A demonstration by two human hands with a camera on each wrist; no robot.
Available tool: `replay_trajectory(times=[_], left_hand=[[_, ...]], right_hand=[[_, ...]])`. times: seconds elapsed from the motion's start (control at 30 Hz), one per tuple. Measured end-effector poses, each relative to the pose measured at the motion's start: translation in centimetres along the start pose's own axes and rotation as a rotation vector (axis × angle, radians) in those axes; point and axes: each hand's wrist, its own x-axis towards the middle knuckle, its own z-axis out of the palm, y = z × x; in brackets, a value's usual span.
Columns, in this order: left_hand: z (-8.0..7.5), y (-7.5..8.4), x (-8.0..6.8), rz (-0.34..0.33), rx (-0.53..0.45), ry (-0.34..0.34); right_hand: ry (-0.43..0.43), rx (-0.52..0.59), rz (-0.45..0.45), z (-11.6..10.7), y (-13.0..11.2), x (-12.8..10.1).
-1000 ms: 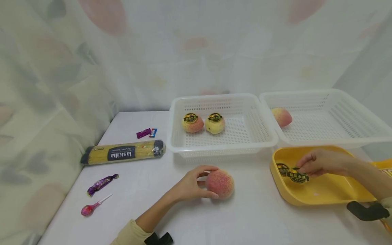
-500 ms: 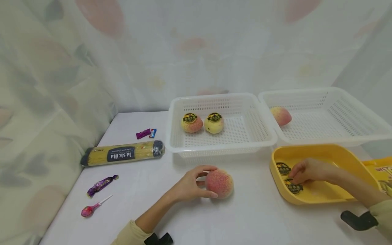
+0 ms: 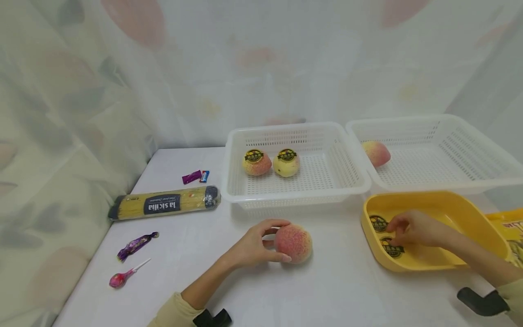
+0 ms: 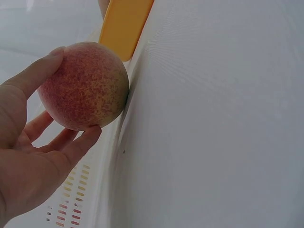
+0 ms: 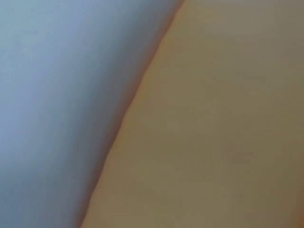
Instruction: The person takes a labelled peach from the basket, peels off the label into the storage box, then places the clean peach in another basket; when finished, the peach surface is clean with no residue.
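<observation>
On the white cloth, my left hand (image 3: 261, 245) holds a pink-red peach (image 3: 293, 244) with the thumb on one side and fingers on the other. The left wrist view shows this peach (image 4: 84, 86) close up, its side toward the camera bare of any sticker. My right hand (image 3: 418, 229) is inside the yellow tray (image 3: 470, 222), thumb and forefinger bent and slightly apart over two black-and-gold stickers. The upper sticker (image 3: 378, 223) lies beside the forefinger; the lower sticker (image 3: 391, 247) is partly under the thumb. The right wrist view is too blurred to show the fingers.
Behind stands a white basket (image 3: 298, 196) with two stickered peaches (image 3: 256, 163); another white basket (image 3: 441, 187) holds one peach (image 3: 376, 153). At left lie a spaghetti pack (image 3: 163, 203), wrapped sweets (image 3: 136, 245) and a lollipop (image 3: 118, 279). A yellow packet (image 3: 508, 227) sits at right.
My right hand has moved the lower sticker a little left and down in the tray, then lifted its fingertips slightly from it. The left hand and its peach stay in place.
</observation>
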Motion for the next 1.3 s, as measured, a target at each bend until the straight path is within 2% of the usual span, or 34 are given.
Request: replay_trajectory(times=[0.1, 0.23, 0.43, 0.53, 0.63, 0.77, 1.0, 1.3], left_hand=[[0.0, 0.0, 0.0, 0.002, -0.003, -0.001], [-0.1, -0.1, -0.1, -0.003, -0.001, -0.001], [-0.2, -0.1, -0.2, -0.010, 0.011, 0.004], [-0.3, 0.0, -0.2, -0.008, 0.011, 0.003], [-0.3, 0.0, -0.2, -0.005, 0.003, -0.001], [-0.3, -0.1, -0.2, -0.001, -0.013, -0.008], [-0.2, 0.1, -0.2, -0.015, -0.001, -0.003], [-0.1, 0.2, 0.0, -0.004, 0.004, -0.012]], right_hand=[[-0.014, 0.043, -0.002, -0.3, 0.3, 0.0], [-0.094, 0.229, 0.012, -1.6, -0.3, -0.3], [-0.252, 0.479, -0.024, -3.0, -2.9, 0.2], [-0.319, 0.612, -0.043, -2.9, -4.5, 1.1], [-0.354, 0.709, -0.022, -2.2, -6.1, 2.1], [-0.342, 0.732, 0.044, -0.7, -8.6, 3.4], [-0.360, 0.748, 0.036, 3.3, -11.7, 5.9], [-0.299, 0.656, 0.131, 7.8, -14.3, 7.6]])
